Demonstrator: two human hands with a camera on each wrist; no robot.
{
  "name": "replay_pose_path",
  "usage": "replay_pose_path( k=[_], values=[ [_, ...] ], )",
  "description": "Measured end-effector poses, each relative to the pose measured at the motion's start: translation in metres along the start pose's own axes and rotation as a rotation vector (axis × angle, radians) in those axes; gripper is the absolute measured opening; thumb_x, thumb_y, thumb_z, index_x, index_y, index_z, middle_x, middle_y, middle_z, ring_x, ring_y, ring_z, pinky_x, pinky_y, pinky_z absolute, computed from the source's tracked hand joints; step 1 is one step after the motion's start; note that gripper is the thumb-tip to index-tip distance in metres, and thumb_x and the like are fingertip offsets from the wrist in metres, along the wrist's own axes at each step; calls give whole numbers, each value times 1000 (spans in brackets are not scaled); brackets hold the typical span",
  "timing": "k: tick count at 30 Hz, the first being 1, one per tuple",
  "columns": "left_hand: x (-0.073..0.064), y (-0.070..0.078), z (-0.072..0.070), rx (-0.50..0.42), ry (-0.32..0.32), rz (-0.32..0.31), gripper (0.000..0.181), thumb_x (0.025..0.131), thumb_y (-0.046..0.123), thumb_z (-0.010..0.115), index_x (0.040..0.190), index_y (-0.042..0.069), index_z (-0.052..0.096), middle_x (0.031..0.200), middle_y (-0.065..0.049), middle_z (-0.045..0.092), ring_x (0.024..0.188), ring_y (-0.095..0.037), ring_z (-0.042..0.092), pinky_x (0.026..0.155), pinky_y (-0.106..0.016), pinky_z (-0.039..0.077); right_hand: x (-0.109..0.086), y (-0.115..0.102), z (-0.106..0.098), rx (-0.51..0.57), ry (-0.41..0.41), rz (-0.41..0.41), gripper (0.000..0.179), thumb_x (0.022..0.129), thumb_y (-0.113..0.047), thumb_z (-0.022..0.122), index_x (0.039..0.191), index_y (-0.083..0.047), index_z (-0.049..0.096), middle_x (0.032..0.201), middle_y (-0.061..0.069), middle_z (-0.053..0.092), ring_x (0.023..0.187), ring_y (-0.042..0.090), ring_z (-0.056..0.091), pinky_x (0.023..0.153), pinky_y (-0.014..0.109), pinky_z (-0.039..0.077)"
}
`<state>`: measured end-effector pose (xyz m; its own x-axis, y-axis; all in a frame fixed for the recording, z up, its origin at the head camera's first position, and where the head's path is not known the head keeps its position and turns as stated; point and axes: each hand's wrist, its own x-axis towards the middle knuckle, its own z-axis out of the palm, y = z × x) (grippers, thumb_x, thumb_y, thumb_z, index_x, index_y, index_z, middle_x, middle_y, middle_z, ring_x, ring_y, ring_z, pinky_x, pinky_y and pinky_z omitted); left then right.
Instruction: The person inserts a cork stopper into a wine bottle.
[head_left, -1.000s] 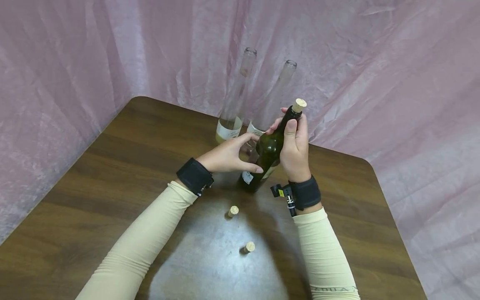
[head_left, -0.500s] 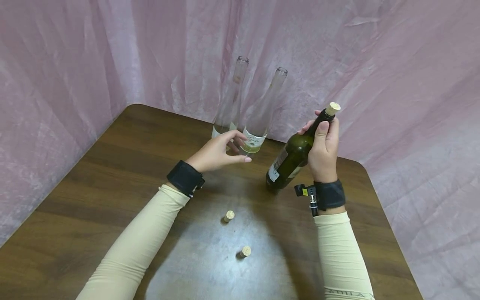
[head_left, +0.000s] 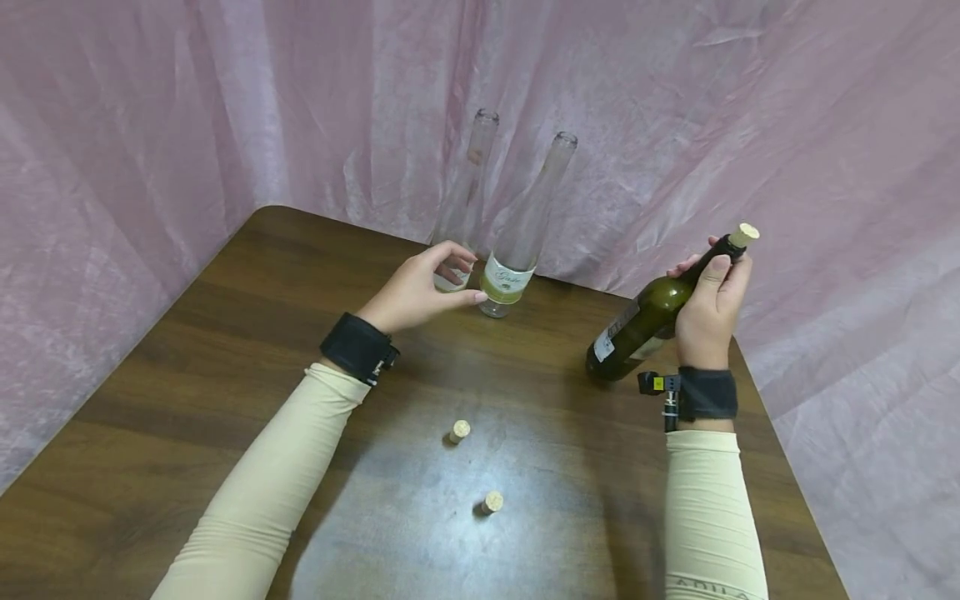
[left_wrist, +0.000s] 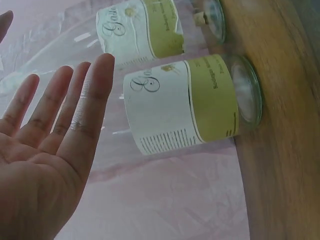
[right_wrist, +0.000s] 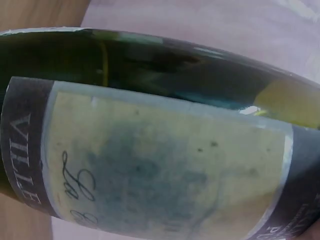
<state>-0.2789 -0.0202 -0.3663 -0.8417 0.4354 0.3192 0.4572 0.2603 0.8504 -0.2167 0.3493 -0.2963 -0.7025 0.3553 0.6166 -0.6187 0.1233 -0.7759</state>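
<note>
My right hand (head_left: 705, 321) grips the neck of a dark green wine bottle (head_left: 656, 312), which leans with its base to the lower left. A cork (head_left: 742, 235) stands out of its mouth. In the right wrist view the bottle's pale label (right_wrist: 165, 160) fills most of the picture. My left hand (head_left: 427, 287) is spread with its thumb apart, beside two clear glass bottles. Its fingertips overlap the left clear bottle (head_left: 461, 196) in the head view, and its thumb tip is right at the label of the right clear bottle (head_left: 506, 279). Straight fingers (left_wrist: 85, 115) show in the left wrist view.
Two loose corks, one nearer the middle (head_left: 460, 431) and one closer to me (head_left: 491, 502), stand on the wooden table (head_left: 187, 350). A pink curtain (head_left: 360, 100) hangs behind the table's far edge.
My right hand has carried the green bottle to the right, away from the clear bottles. My left hand has come off the green bottle and shifted slightly left, by the clear bottles.
</note>
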Motion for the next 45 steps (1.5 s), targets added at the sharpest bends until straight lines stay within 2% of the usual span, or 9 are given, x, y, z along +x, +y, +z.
replay_pose_path(
  k=[2,10,17,25,30,33,36,41,45],
  values=[
    [0,0,-2,0,7,1,63,87,48,83,136,14,63,130,-12,66,112,-23,63,92,-45,54,1,2,-9,-9,42,19,46,108,-31,43,141,2,46,97,17,55,82,24,61,86,34,52],
    [0,-1,-8,-6,13,-2,67,86,49,83,137,10,63,129,-11,65,112,-24,63,89,-43,54,10,8,-43,-51,164,32,42,107,-30,45,137,-1,49,93,17,56,78,23,60,84,33,52],
    [-2,2,-11,-6,22,-7,66,86,49,83,136,9,63,128,-11,65,112,-24,63,87,-43,54,17,9,-64,-99,227,26,38,108,-28,44,136,-3,51,92,15,57,77,22,60,83,33,51],
    [-2,1,-13,15,47,-4,62,86,48,84,133,13,65,122,-4,66,109,-26,64,83,-40,53,19,15,-75,-178,244,34,40,108,-31,42,137,-5,51,95,15,57,80,22,60,86,33,51],
    [-3,2,-16,9,55,-10,61,86,46,84,133,13,64,123,-4,66,111,-31,64,83,-41,53,22,19,-77,-198,250,24,41,108,-32,42,137,-5,50,95,15,56,81,22,60,86,34,50],
    [-2,3,-18,12,60,-11,63,87,47,83,135,11,63,124,-5,65,110,-29,64,85,-41,54,24,22,-76,-216,266,24,40,108,-32,41,135,-4,50,93,15,55,80,22,60,87,34,50],
    [-2,4,-20,26,75,-3,63,88,47,82,135,10,63,123,-6,66,110,-26,64,87,-41,53,26,25,-75,-271,285,30,38,109,-33,40,132,-5,51,91,14,56,81,21,62,88,33,50],
    [-1,6,-24,49,142,23,59,90,44,80,135,10,63,122,-5,65,112,-26,64,90,-43,53,22,31,-77,-449,275,32,42,110,-37,36,132,-5,52,91,3,63,90,16,66,95,29,46],
    [2,4,-18,44,191,44,64,92,41,79,142,8,57,126,-8,60,116,-25,61,92,-45,54,12,32,-87,-582,251,31,43,111,-36,34,134,-5,54,95,-4,68,99,12,65,100,25,41]
  ],
)
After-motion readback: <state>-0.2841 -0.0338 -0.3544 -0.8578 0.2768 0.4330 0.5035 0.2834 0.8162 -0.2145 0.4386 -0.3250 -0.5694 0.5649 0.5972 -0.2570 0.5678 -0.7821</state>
